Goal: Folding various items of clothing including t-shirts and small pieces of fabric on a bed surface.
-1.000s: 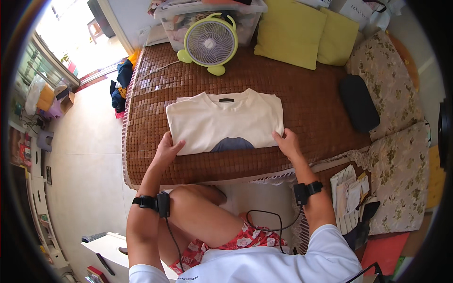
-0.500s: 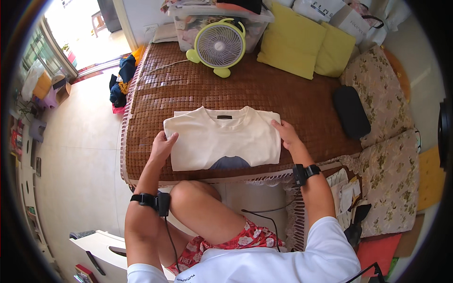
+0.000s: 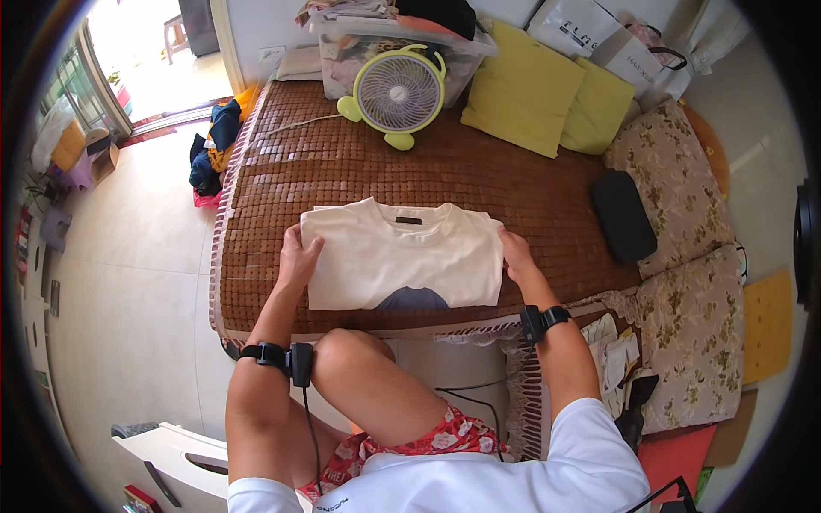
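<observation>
A cream T-shirt (image 3: pixel 402 256), folded into a wide rectangle, lies on the brown woven mat (image 3: pixel 342 175) in front of me. Its round collar with a dark label faces away from me, and a dark grey patch shows at the near edge. My left hand (image 3: pixel 300 256) grips the shirt's left side, thumb on top and fingers mostly hidden. At the opposite side, my right hand (image 3: pixel 516 255) is closed on the right edge below the shoulder corner, its fingertips tucked out of sight.
Behind the shirt stands a green-rimmed fan (image 3: pixel 398 92) before a clear storage box (image 3: pixel 470 64). Two yellow-green cushions (image 3: pixel 517 90) rest at the back. A black case (image 3: pixel 624 216) lies at right by floral cushions (image 3: pixel 688 329). Clothes (image 3: pixel 214 154) are heaped beyond the mat's left edge.
The view has shifted slightly. My right hand has moved a little down along the shirt's right edge, and that side has drawn in slightly. The left hand still holds its side.
</observation>
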Demonstrator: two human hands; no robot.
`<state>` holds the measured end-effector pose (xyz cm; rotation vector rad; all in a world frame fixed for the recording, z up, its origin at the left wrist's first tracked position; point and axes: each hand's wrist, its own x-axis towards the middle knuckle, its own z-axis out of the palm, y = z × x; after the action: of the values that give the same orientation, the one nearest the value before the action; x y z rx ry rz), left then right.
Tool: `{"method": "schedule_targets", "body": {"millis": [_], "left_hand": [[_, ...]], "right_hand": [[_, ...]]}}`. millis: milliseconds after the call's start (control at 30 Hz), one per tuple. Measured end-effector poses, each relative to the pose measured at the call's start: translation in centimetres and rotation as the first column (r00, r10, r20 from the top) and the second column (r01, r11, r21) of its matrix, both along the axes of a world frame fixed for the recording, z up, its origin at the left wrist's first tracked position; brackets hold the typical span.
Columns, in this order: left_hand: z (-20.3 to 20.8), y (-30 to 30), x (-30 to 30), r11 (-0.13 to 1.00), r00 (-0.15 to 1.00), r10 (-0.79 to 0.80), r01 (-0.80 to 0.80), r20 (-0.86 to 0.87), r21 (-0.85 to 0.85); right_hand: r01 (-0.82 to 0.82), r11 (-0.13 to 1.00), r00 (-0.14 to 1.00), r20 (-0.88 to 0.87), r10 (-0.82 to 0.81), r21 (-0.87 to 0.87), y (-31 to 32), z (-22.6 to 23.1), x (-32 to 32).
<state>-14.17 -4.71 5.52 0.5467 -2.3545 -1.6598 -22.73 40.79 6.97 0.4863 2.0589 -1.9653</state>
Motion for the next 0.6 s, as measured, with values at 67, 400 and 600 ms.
{"method": "schedule_targets", "body": {"millis": [67, 400, 600], "left_hand": [[0.5, -0.1, 0.5, 1.0, 0.999, -0.015, 0.014, 0.034, 0.026], [2.1, -0.5, 2.4, 0.996, 0.991, -0.028, 0.038, 0.131, -0.076], [1.1, -0.4, 2.0, 0.999, 0.989, 0.005, -0.011, 0.15, 0.041]], "right_hand": [[0.02, 1.0, 0.999, -0.028, -0.02, 0.005, 0.1, -0.6, -0.7], [0.172, 0.868, 0.941, -0.338, -0.005, 0.466, -1.4, -1.3, -2.8], [0.198, 0.791, 0.929, -0.368, 0.038, 0.579, -1.0, -1.7, -3.1]]}}
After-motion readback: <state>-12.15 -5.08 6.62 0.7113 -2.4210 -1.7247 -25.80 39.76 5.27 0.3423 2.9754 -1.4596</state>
